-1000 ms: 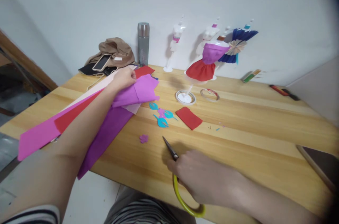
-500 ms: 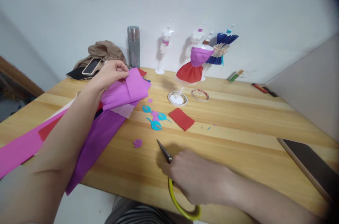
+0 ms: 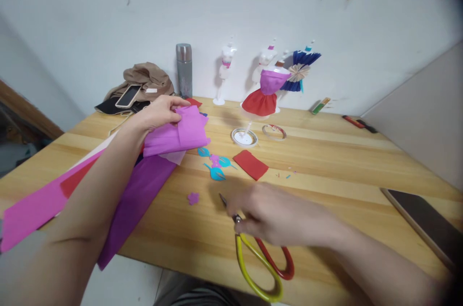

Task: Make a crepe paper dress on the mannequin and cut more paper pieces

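Observation:
My left hand (image 3: pixel 159 112) is closed on a folded piece of pink crepe paper (image 3: pixel 186 133), held just above the wooden table (image 3: pixel 343 171). Under it lie long purple (image 3: pixel 141 195), pink and red paper sheets. My right hand (image 3: pixel 278 214) hovers low over the blades of the scissors (image 3: pixel 264 267), blurred, fingers stretched to the left. The scissors' yellow and red handles lie free on the table near its front edge. Teal paper cutouts (image 3: pixel 217 171), a small purple flower (image 3: pixel 193 198) and a red paper rectangle (image 3: pixel 250 164) lie just beyond my right hand.
At the back stand a small mannequin in a red and purple paper dress (image 3: pixel 265 94), two more mannequins, a steel flask (image 3: pixel 184 70) and a phone (image 3: pixel 128 95) on a brown cloth. Two tape rolls (image 3: pixel 244 137) lie mid-table. A dark tablet (image 3: pixel 427 221) lies at the right edge.
My right hand has let go of the scissors' handles and moved forward over the blades; both handles now show. My left hand has lowered the pink paper slightly.

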A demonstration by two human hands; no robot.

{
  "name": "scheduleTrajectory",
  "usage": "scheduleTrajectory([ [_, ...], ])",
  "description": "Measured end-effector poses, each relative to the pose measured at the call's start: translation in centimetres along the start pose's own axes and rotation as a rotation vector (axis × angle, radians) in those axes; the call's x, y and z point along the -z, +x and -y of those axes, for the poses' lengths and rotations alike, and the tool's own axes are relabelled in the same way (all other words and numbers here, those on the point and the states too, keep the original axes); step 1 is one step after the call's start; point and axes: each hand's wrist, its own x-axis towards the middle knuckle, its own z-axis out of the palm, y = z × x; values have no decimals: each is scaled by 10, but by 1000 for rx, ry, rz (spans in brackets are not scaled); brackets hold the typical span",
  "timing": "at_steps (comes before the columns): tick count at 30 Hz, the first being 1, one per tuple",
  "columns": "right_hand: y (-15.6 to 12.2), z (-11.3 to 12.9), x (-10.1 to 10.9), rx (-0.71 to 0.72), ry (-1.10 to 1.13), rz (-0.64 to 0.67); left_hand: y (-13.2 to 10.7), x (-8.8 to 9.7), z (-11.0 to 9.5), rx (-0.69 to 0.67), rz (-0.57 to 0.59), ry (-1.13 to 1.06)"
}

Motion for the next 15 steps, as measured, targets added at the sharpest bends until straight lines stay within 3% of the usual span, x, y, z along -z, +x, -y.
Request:
scheduleTrajectory([
  [4,41,-24,12,-117,558,-393,-4,4,-2,-120,90,30],
  [7,80,-43,18,-172,685,-740,-9,5,-7,-232,187,71],
  [11,113,-61,18,-92,1090,-750,-16,0,-16,-284,275,161],
  [15,119,-70,8,-68,1204,-711,-14,-11,-15,-286,367,139],
])
